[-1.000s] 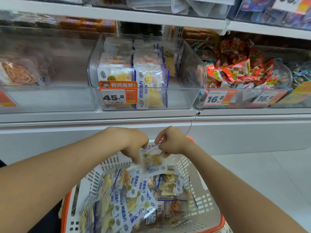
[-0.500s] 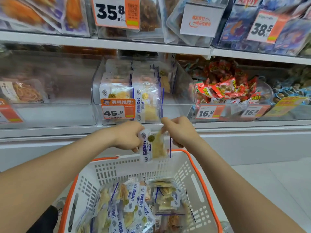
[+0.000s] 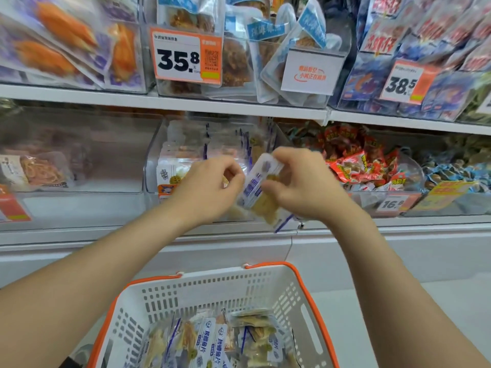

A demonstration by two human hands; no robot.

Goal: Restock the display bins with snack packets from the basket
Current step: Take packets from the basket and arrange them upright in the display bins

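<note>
Hands (image 3: 206, 191) (image 3: 305, 187) pinch packet (image 3: 256, 189) (tilted)

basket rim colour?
Orange rim, on a white slotted basket; the head view shows it best.

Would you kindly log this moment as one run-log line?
left hand: pinches snack packet | right hand: grips snack packet | snack packet: tilted, before clear bin | basket: loose packets inside

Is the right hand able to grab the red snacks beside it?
Probably yes: the red snacks lie close beside the right hand and their bin looks open on top, but that hand is holding a packet with the left hand.
</note>
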